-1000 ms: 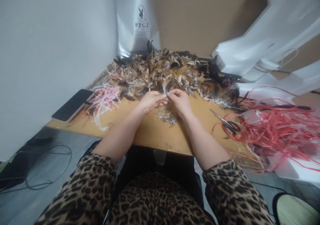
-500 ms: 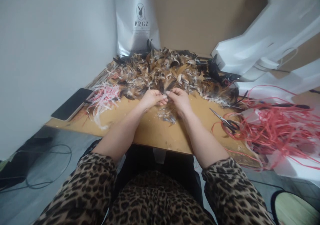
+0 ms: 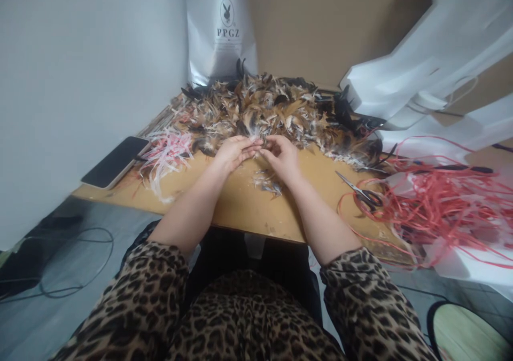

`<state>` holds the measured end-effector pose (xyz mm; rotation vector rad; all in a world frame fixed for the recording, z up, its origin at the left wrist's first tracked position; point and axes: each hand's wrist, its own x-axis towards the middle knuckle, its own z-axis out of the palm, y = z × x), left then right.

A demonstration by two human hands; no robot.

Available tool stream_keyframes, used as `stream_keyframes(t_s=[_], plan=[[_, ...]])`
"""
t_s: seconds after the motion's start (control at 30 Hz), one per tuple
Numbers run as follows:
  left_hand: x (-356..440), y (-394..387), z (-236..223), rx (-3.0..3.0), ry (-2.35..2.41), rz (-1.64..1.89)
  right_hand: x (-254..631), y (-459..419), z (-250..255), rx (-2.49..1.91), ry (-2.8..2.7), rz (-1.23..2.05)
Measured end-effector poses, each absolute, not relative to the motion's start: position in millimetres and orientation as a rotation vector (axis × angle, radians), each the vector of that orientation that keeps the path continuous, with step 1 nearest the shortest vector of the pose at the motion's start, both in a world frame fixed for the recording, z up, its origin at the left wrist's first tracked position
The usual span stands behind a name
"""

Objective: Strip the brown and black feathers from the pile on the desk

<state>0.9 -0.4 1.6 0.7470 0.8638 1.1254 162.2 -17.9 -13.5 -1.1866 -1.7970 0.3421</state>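
Over the near edge of a feather heap, my left hand [image 3: 237, 152] pinches a small bunch of feathers [image 3: 253, 128] by its pale quill ends, the plumes pointing away from me. Close against it, my right hand [image 3: 284, 159] curves its thumb and fingers about the same quill ends, with a small dark bit of feather at its fingertips. The heap of brown, black and white feathers [image 3: 276, 107] spreads just beyond both hands. A few loose grey feather scraps [image 3: 267, 182] lie on the table below my hands.
On the wooden table [image 3: 256, 217], a phone [image 3: 115, 162] and pink-white strips [image 3: 170, 152] lie left. Scissors [image 3: 360, 190] and a tangle of red plastic string [image 3: 452, 206] lie right. A silver bag [image 3: 222, 51] stands behind the heap, and white sheeting [image 3: 409, 67] hangs at right.
Both hands have shifted slightly up and left. The right thumb has come away from the left fingertips, and the bunch's pale feather base shows more than before.
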Motion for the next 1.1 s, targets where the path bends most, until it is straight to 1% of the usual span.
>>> stream_keyframes(t_s=[0.2,0.37,0.47,0.67,0.77,0.9,1.1], plan=[[4,-2,-5,0.763,0.884,1.056,158,-22,-6,-1.262,-2.063,-0.056],[7,-3,-7,0.762,0.888,1.022,156,-18,-6,-1.312,-2.081,-0.191],[6,-2,-7,0.758,0.880,1.034,154,-17,-6,-1.307,-2.068,-0.171],[-1,3,-1,0.754,0.919,1.286,162,-6,-13,-1.313,-1.894,0.170],[-3,5,1,0.749,0.960,1.356,165,-2,-17,-1.423,-1.927,0.232],[-2,5,0,0.765,0.977,1.375,157,-5,-17,-1.569,-2.088,0.227],[0,3,0,0.763,0.992,1.394,133,-8,-6,-1.789,-2.259,0.049]])
